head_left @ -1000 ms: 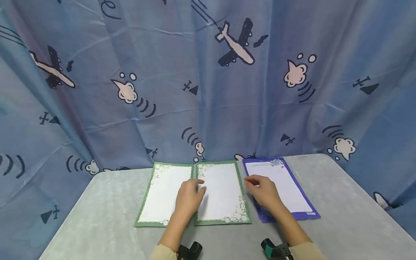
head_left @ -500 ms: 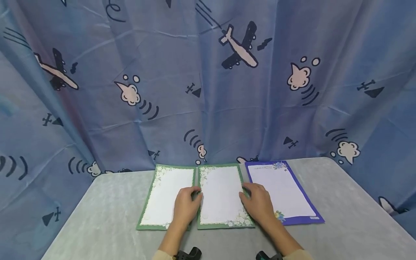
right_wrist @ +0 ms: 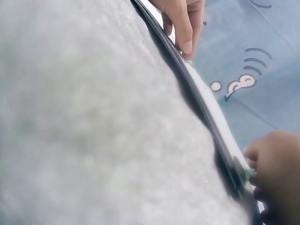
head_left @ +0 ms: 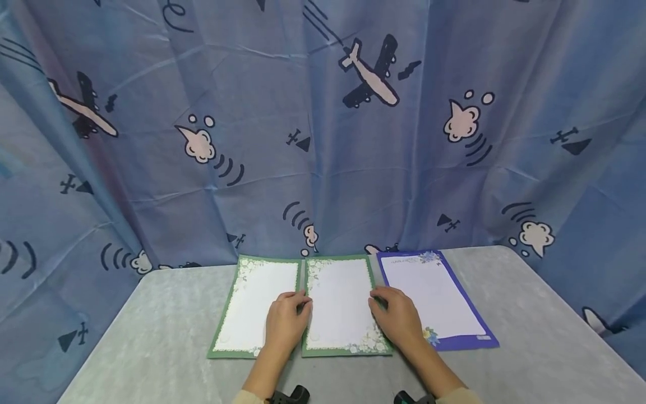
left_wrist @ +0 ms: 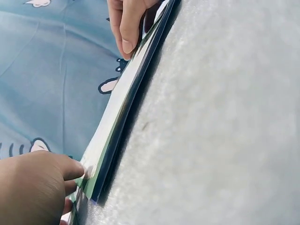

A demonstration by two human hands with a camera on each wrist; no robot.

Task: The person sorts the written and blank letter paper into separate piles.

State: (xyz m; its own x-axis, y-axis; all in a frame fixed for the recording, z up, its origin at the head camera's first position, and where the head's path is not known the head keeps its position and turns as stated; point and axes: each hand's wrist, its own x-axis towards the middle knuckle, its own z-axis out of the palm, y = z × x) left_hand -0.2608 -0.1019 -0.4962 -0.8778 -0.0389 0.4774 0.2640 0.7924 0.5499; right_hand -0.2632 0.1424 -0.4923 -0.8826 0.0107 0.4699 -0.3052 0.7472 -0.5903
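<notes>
In the head view, a middle stationery sheet [head_left: 338,306] with a green floral border lies between both hands. My left hand [head_left: 285,322] rests over the right part of another green-bordered sheet [head_left: 252,300] and pinches the middle sheet's left edge with thumb and forefinger. Opposite it, my right hand [head_left: 398,317] has thumb and bent fingers at the middle sheet's right edge, overlapping part of a purple-bordered sheet [head_left: 429,292]. Low wrist views show the green-edged sheet on top of dark layers [left_wrist: 126,108], with the right thumb [left_wrist: 129,42] right at its edge.
A grey tabletop [head_left: 151,320] carries the sheets, which lie side by side near its back edge. Behind the table hangs a blue curtain [head_left: 262,112] printed with planes and clouds. Dark camera mounts [head_left: 291,394] sit on both wrists.
My right hand has come left from over the purple-bordered sheet to the middle sheet's right edge. My left thumb and forefinger have closed together at the left edge. The sheets lie where they were.
</notes>
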